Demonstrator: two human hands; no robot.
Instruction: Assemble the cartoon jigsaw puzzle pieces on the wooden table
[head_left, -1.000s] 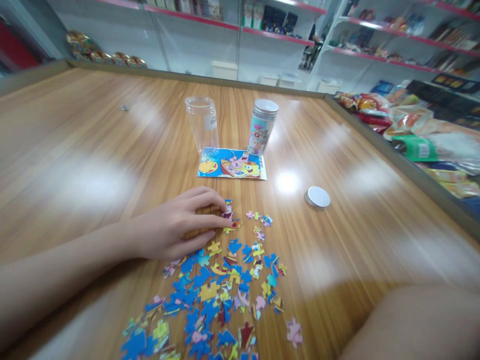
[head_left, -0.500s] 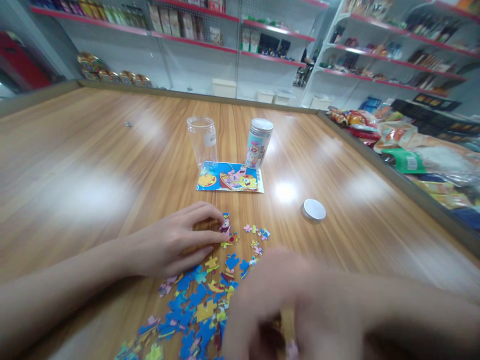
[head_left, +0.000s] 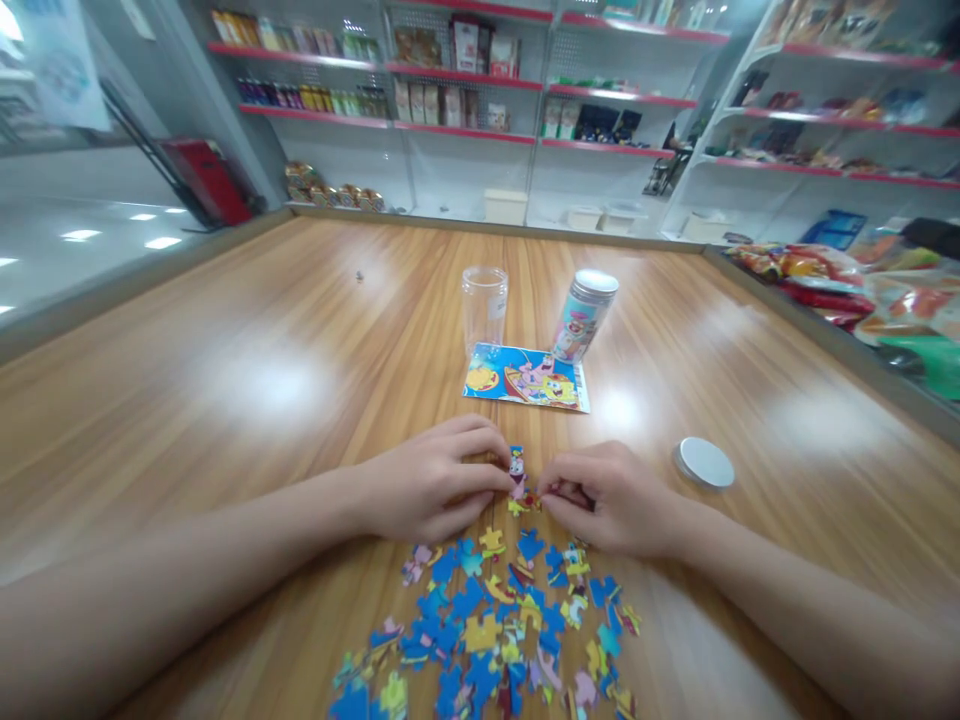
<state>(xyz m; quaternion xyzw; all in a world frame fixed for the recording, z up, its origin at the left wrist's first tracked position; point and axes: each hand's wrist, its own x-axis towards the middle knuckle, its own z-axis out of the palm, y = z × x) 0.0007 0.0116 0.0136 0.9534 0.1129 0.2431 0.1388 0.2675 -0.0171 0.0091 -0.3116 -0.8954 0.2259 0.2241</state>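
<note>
Both my hands rest on the wooden table [head_left: 225,380] at the far edge of a heap of loose jigsaw pieces [head_left: 495,620]. My left hand [head_left: 435,485] has its fingers curled, and the fingertips press on a small joined group of pieces [head_left: 517,478]. My right hand [head_left: 607,495] faces it, fingers pinched on a piece at the same spot. The fingertips of the two hands nearly meet over the pieces.
Beyond the hands lie a picture card [head_left: 526,376], an empty clear jar [head_left: 484,305], a printed lidded tube [head_left: 584,315] and a loose round lid [head_left: 703,463]. Snack packets [head_left: 840,275] lie along the right edge. Shop shelves stand behind.
My right hand came in from the lower right and settled opposite the left at the joined pieces. The left hand stayed put. The camera tilted up and turned left.
</note>
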